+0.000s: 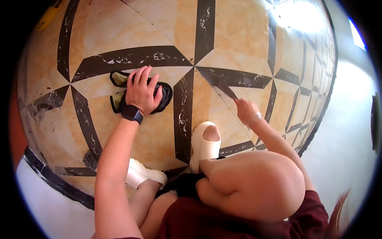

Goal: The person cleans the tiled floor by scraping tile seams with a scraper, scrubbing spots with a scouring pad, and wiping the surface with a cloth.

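Right hand [247, 112] around one scraper [227, 89]

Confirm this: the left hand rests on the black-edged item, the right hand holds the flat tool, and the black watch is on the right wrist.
Wrong wrist: the head view shows the black watch on the left one. The left hand rests on the black-edged item, and the right hand holds the flat tool.

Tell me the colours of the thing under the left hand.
The item is mostly black with yellowish patches, clearest in the head view.
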### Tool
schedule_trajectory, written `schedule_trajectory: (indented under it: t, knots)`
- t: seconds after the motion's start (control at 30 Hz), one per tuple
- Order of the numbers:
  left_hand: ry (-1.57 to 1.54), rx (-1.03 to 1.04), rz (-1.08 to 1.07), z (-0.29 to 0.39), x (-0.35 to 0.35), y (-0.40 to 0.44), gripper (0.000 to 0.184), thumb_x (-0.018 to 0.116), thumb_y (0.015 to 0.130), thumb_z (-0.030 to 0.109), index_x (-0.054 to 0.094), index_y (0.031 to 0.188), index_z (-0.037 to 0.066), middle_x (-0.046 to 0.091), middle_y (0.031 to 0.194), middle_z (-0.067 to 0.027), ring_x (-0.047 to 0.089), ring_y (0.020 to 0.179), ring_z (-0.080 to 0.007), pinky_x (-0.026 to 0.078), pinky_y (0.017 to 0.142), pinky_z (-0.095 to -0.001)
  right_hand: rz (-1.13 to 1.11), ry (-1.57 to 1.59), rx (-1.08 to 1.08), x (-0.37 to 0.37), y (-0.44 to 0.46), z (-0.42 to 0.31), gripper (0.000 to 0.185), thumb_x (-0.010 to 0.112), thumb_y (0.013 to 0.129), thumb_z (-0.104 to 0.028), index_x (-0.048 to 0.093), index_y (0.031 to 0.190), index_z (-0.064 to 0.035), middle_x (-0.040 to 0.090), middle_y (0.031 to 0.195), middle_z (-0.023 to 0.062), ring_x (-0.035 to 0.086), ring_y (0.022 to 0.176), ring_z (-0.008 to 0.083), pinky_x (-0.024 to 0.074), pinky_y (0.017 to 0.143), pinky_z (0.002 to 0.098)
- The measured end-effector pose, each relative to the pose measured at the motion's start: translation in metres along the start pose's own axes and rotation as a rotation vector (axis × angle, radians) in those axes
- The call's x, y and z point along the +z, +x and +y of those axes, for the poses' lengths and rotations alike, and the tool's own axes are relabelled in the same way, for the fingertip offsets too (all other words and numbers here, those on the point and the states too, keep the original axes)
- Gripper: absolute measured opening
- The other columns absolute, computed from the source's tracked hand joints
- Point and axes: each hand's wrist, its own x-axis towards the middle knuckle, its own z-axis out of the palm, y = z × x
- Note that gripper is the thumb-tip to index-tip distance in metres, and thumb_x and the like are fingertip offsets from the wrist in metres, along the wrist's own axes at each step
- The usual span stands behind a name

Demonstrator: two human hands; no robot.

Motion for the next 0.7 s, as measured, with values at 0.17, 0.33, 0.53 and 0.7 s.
schedule_trajectory:
  t: [0.17, 0.33, 0.53, 0.7]
  knots:
    - [0.001, 0.004, -0.009, 0.002, 0.002, -0.003, 0.033, 0.055, 0.077, 0.024, 0.056, 0.105, 0.006, 0.046, 0.122, -0.0143, 0.041, 0.117, -0.0293, 0.03, 0.099, -0.0449, -0.067, 0.07, 0.076, -0.02, 0.001, -0.036, 0.031, 0.037, 0.095, -0.024, 0.061, 0.093, -0.0044, 0.063, 0.088, 0.0216, 0.061, 0.083, 0.0363, 0.0486, 0.073, 0.045]
    - [0.004, -0.007, 0.017, 0.0, 0.003, -0.003, 0.034, 0.056, 0.076, 0.025, 0.056, 0.104, 0.006, 0.046, 0.121, -0.0143, 0.041, 0.117, -0.0288, 0.028, 0.1, -0.0463, -0.073, 0.025, 0.081, -0.009, -0.011, -0.006, 0.031, 0.036, 0.094, -0.023, 0.061, 0.092, -0.0054, 0.063, 0.087, 0.0198, 0.062, 0.08, 0.0364, 0.0493, 0.071, 0.0455]
    - [0.013, -0.012, -0.001, -0.001, 0.003, -0.004, 0.034, 0.055, 0.077, 0.026, 0.056, 0.104, 0.006, 0.047, 0.121, -0.0138, 0.04, 0.118, -0.0277, 0.027, 0.1, -0.0479, 0.043, 0.096, 0.041, -0.011, -0.005, -0.028, 0.036, 0.037, 0.095, -0.029, 0.06, 0.083, -0.0025, 0.062, 0.085, 0.0225, 0.06, 0.078, 0.0409, 0.0486, 0.067, 0.0482]
    - [0.021, -0.008, -0.005, -0.001, 0.004, -0.004, 0.033, 0.055, 0.077, 0.026, 0.056, 0.104, 0.006, 0.046, 0.121, -0.0144, 0.04, 0.118, -0.028, 0.027, 0.1, -0.0481, 0.06, 0.095, -0.042, -0.007, 0.001, -0.035, 0.036, 0.037, 0.095, -0.029, 0.059, 0.085, -0.0025, 0.062, 0.086, 0.0225, 0.06, 0.08, 0.0405, 0.048, 0.068, 0.0485]
